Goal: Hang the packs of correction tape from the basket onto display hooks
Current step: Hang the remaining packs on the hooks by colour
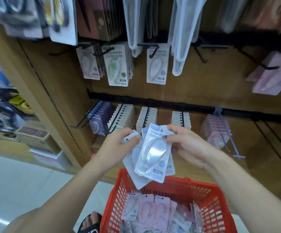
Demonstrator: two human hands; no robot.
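Observation:
Both hands hold a small fan of blue-and-white correction tape packs [150, 153] above the red basket [208, 195]. My left hand [117, 147] pinches the upper left corners of the rear packs. My right hand [185, 145] grips the front pack near its top right edge. Inside the basket lie several pink and blue packs [151, 211]. On the upper rail a blue pack [156, 65] hangs on a hook, with a green pack [117, 67] and a pink-dot pack [89, 64] to its left. A bare black hook [202, 55] juts out to the right of the blue pack.
The wooden display board [212, 91] carries a lower rail with rows of hung goods [146, 116] and a light blue hook [227, 137]. Clear folders [180, 39] hang above. Boxes [38, 140] stand at the left. A sandalled foot [90, 222] shows beside the basket.

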